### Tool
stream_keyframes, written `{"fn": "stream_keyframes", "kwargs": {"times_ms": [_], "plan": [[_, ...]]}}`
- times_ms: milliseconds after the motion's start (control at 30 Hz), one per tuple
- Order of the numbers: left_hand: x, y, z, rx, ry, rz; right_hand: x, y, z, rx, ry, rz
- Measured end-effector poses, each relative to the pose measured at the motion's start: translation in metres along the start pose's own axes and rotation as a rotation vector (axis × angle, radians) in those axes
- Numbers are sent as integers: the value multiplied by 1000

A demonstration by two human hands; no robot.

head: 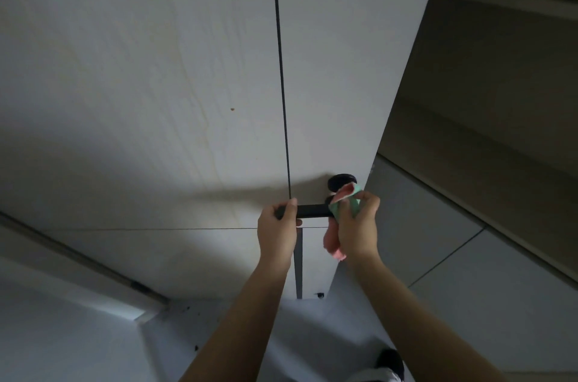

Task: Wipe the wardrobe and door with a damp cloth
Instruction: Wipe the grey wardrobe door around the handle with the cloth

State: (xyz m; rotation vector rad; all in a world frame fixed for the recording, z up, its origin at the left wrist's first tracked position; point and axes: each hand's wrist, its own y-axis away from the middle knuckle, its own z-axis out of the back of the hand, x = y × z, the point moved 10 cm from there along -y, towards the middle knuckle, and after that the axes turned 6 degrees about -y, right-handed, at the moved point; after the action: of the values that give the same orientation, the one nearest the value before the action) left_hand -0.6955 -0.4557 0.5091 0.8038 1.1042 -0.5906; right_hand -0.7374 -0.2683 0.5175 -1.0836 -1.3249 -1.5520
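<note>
dim light, view looking steeply down a pale door with a dark vertical groove running through it. left hand grips the free end of the black lever handle, fingers curled round the bar, steadying it. right hand pinches a bunched cloth, pink and green, pressed to the handle's root near the round black rose; a pink tail of it hangs below the palm. step in hand, as i read it: wiping the lever, not the panel. to do it well, keep the left hold firm so the lever doesn't dip and unlatch, wrap the cloth right round the bar and draw it from rose toward the free end, shifting the left hand off as it arrives; then work round the rose, where grime tends to collect. a small brown spot sits on the panel above, worth a pass later. most of the panel looks still to do, though dampness can't be read in this light. containers: none in view, no bucket or basin, so nothing to report on contents. wardrobe not identifiable here. pale tiled floor to the right, a dark shoe at the bottom edge.
</note>
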Motion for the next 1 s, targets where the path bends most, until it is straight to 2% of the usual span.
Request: {"fn": "stream_keyframes", "kwargs": {"times_ms": [300, 500, 600, 833, 1000], "plan": [[2, -4, 0, 19, 10, -8, 16, 6, -6, 4, 102, 108], [4, -3, 0, 21, -6, -17, 25, -1, -7, -155, 190, 125], [4, -2, 0, 16, 14, 5, 20, 10, -4, -156, 146, 168], [5, 1, 1, 43, 33, 20, 13, -8, 0, -147, 17, 27], [4, -1, -1, 47, 96, 59, 3, 11, 0, -140, 15, 32]]}}
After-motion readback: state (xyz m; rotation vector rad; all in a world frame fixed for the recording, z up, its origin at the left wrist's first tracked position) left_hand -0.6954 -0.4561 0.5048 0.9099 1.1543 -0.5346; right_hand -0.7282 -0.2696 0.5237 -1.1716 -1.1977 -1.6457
